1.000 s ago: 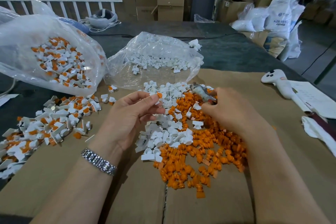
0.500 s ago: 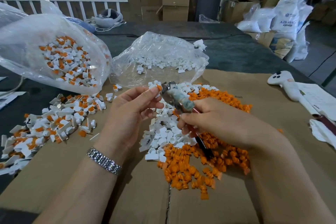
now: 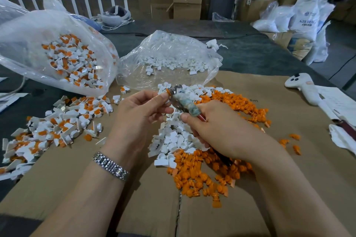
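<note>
My left hand [image 3: 142, 113] pinches a small white part with an orange plug [image 3: 167, 91] between thumb and fingertips. My right hand [image 3: 221, 131] grips a pair of pliers [image 3: 185, 102] wrapped in greenish tape, with red handles. The metal jaws of the pliers touch the orange plug. Below the hands lie a heap of loose white parts [image 3: 173, 140] and a heap of orange plugs [image 3: 202, 175] on brown cardboard [image 3: 134, 208].
A pile of joined white-and-orange parts [image 3: 54, 127] lies at the left. Behind it are a clear bag of joined parts [image 3: 63, 57] and a clear bag of white parts [image 3: 169, 59]. A white controller [image 3: 302, 86] and papers [image 3: 339, 102] sit at the right.
My right hand lifted the pliers off the orange heap and brought the jaws up to the part in my left hand. My left hand rose slightly.
</note>
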Available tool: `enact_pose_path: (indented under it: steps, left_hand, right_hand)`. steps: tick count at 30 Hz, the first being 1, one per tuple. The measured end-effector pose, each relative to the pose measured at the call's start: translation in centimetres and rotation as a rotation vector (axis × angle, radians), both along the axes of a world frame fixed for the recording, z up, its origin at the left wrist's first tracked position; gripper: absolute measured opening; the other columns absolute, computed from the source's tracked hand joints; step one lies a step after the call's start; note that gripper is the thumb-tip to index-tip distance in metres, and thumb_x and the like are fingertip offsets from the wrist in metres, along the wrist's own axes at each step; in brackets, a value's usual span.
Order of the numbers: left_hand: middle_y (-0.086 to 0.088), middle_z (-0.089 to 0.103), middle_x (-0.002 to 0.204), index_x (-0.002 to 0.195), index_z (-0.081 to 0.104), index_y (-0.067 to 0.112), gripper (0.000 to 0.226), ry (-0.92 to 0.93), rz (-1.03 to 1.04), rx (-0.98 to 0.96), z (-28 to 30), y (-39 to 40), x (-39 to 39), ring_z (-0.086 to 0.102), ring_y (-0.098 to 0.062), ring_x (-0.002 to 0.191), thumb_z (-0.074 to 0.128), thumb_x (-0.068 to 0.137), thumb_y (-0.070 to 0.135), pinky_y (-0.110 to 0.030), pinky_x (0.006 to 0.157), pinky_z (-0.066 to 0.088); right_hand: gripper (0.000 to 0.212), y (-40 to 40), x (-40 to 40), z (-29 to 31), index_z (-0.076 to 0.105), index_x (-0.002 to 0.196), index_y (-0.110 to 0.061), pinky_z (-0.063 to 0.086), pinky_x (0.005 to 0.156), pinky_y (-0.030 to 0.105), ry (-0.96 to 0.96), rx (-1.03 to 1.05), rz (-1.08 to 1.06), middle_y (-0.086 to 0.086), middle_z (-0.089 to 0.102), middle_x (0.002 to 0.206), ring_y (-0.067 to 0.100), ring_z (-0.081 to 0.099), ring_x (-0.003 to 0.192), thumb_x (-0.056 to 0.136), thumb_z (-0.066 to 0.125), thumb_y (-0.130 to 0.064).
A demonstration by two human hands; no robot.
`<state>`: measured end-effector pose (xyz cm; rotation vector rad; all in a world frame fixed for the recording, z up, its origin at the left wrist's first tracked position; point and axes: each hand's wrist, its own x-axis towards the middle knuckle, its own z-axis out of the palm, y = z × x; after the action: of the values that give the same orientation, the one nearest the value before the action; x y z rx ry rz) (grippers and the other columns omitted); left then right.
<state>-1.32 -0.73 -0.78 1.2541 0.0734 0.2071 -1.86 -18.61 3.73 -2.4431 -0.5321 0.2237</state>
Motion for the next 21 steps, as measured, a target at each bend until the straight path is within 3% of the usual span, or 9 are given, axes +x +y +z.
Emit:
enact_pose_path:
  steps: [3,7,10,12,15,18,21]
  left_hand:
    - [-0.009,0.074,0.075,0.082,0.071,0.006,0.012,0.005,-0.007,-0.032,0.0,0.1,0.1,0.071,-0.016,0.066,0.078,0.078,0.015,-0.018,0.054,0.053]
    - [-0.008,0.074,0.078,0.082,0.072,0.009,0.009,0.009,-0.001,-0.021,-0.3,-0.1,0.3,0.072,-0.017,0.070,0.078,0.082,0.017,-0.020,0.058,0.056]
    - [-0.006,0.074,0.084,0.094,0.071,0.005,0.015,-0.010,0.056,0.015,-0.5,0.3,0.3,0.073,-0.018,0.075,0.075,0.088,0.019,-0.022,0.060,0.057]
    - [-0.002,0.075,0.087,0.100,0.071,0.009,0.015,-0.005,0.204,0.189,-0.6,1.3,0.4,0.074,-0.014,0.077,0.070,0.096,0.024,-0.020,0.061,0.056]
    - [-0.001,0.072,0.090,0.100,0.066,0.017,0.011,0.069,0.581,0.581,-0.7,3.2,1.0,0.070,-0.009,0.078,0.064,0.101,0.028,-0.022,0.062,0.052]
    - [-0.006,0.059,0.116,0.106,0.055,0.016,0.018,0.135,0.816,0.787,-0.4,4.2,1.5,0.057,-0.019,0.090,0.069,0.095,0.015,-0.029,0.072,0.045]
    - [-0.001,0.044,0.120,0.111,0.050,0.018,0.032,0.110,0.742,0.893,-0.5,3.8,1.3,0.048,-0.017,0.088,0.074,0.090,0.015,-0.022,0.067,0.038]
  right_hand:
    - [0.040,0.3,0.2,-0.3,0.057,0.076,-0.014,0.045,0.056,0.036,-0.026,-0.011,-0.024,0.008,0.058,0.071,0.018,0.050,0.059,0.102,0.051,-0.044]
    - [0.044,0.2,0.6,-0.6,0.062,0.080,-0.008,0.053,0.060,0.040,-0.002,0.019,-0.039,0.009,0.065,0.069,0.018,0.058,0.057,0.102,0.052,-0.045]
    - [0.044,-0.5,0.6,-0.4,0.067,0.083,-0.008,0.053,0.054,0.021,0.120,0.154,-0.012,-0.002,0.069,0.060,0.012,0.069,0.056,0.100,0.054,-0.047]
    - [0.041,-1.3,0.8,0.0,0.069,0.089,-0.010,0.057,0.060,0.021,0.163,0.247,-0.022,-0.003,0.074,0.070,0.015,0.073,0.064,0.098,0.056,-0.048]
    - [0.040,-2.7,1.6,0.3,0.070,0.090,-0.013,0.063,0.072,0.039,0.113,0.373,-0.139,0.002,0.076,0.078,0.021,0.074,0.070,0.096,0.058,-0.051]
    - [0.047,-3.8,2.8,-0.1,0.067,0.081,-0.017,0.059,0.070,0.041,-0.085,0.199,-0.316,0.003,0.072,0.072,0.021,0.070,0.068,0.095,0.053,-0.060]
    - [0.047,-4.8,4.2,-1.3,0.061,0.081,-0.020,0.050,0.063,0.035,-0.210,-0.026,-0.429,0.000,0.064,0.074,0.018,0.062,0.069,0.095,0.050,-0.063]
